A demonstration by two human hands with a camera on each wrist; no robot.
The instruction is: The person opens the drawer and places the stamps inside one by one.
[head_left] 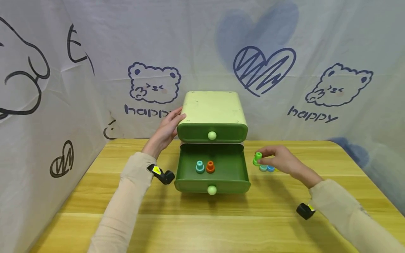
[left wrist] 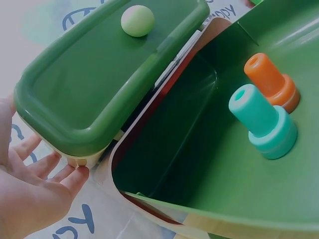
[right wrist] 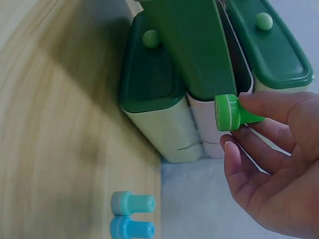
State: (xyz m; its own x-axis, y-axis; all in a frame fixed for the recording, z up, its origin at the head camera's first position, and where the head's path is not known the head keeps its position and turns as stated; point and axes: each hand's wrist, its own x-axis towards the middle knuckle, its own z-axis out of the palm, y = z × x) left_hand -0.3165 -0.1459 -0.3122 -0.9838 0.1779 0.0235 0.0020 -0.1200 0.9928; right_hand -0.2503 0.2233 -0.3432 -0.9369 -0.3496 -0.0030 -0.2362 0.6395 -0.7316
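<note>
A small green two-drawer cabinet (head_left: 212, 109) stands on the wooden table. Its lower drawer (head_left: 186, 168) is pulled out, and in it stand a teal peg (head_left: 199, 167) and an orange peg (head_left: 210, 166); the left wrist view shows the same teal peg (left wrist: 261, 124) and orange peg (left wrist: 271, 82). My left hand (head_left: 167, 128) rests flat with straight fingers (left wrist: 47, 167) against the cabinet's left side. Right of the drawer, my right hand (head_left: 278, 160) pinches a bright green peg (head_left: 257, 158), seen close as the green peg (right wrist: 232, 113). A teal peg (right wrist: 132, 203) and a blue peg (right wrist: 130, 229) lie on the table by it.
The upper drawer (head_left: 212, 133) is closed, with a pale round knob (head_left: 212, 135). A printed white cloth (head_left: 95, 70) hangs behind and along the left of the table (head_left: 221, 218). Bare wood lies in front of the cabinet.
</note>
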